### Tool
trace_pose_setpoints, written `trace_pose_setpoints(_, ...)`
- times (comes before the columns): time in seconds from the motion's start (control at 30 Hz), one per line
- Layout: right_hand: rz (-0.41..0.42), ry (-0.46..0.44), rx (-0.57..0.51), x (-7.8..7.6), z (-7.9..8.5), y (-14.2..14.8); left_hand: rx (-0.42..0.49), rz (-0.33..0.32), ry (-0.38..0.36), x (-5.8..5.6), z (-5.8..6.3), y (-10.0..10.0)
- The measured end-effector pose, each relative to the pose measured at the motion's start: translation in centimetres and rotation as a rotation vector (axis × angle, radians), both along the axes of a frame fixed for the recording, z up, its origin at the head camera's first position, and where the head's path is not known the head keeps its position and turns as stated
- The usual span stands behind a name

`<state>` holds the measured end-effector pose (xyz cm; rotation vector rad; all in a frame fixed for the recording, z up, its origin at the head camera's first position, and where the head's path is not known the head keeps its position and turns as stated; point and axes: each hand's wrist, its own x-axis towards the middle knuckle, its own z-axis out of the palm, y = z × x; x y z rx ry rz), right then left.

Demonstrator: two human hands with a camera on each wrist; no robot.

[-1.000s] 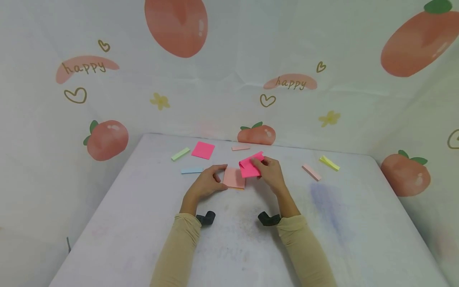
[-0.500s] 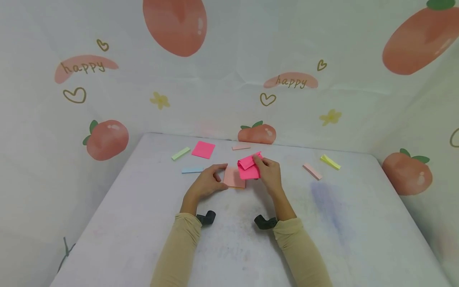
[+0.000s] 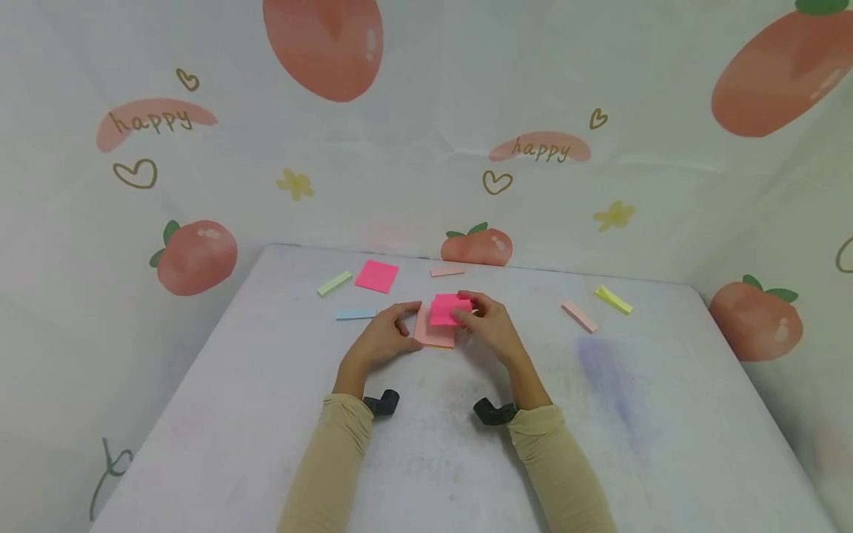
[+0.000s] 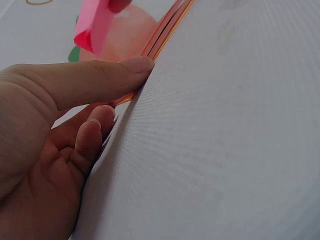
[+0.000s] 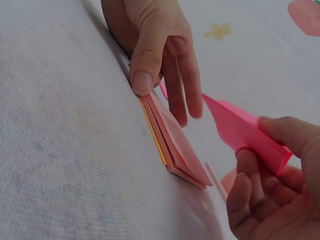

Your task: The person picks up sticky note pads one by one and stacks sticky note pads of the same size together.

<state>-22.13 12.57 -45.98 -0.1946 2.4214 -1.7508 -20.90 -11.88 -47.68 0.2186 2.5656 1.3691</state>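
My left hand [image 3: 381, 337] grips a small square stack of light pink sticky notes [image 3: 432, 337] by its left side, thumb at the near corner and a finger at the far one. An orange layer shows along the bottom of the stack [image 5: 159, 140] in the right wrist view. Just above the stack's far right part, my right hand [image 3: 494, 331] pinches a bright pink sticky note [image 3: 443, 309] between thumb and fingers. Seen from the right wrist, this bright pink note [image 5: 240, 132] is folded and apart from the stack. Part of it is hidden by the fingers.
Toward the back left lie a flat bright pink square note [image 3: 377, 276], a pale green strip [image 3: 335, 284] and a light blue strip [image 3: 356, 314]. A pink strip [image 3: 447, 272] is at the back edge. Another pink strip [image 3: 579, 317] and a yellow strip [image 3: 614, 300] lie to the right.
My right hand has brought the bright pink note left over the stack and turned it, so its folded flap no longer faces the head camera. The left hand stays on the stack.
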Motion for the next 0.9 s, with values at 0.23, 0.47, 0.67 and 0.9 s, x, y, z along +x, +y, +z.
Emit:
trace_pose_setpoints(0.23, 0.105, -0.036, 0.013, 0.04, -0.03, 0.05, 0.016, -0.007, -0.005, -0.03, 0.14, -0.04)
trace_pose_setpoints(0.47, 0.116, -0.072, 0.148, -0.05, -0.5, 0.02, 0.03, -0.021, -0.001, -0.16, 0.09, -0.04)
trace_pose_setpoints(0.67, 0.117, -0.072, 0.206, 0.1, -0.62, -0.33, 0.043, -0.023, -0.001, -0.18, 0.08, -0.05)
trace_pose_setpoints(0.9, 0.1, -0.02, 0.307, 0.29, -0.69, -0.87, 0.043, -0.016, -0.012, -0.25, 0.11, -0.1)
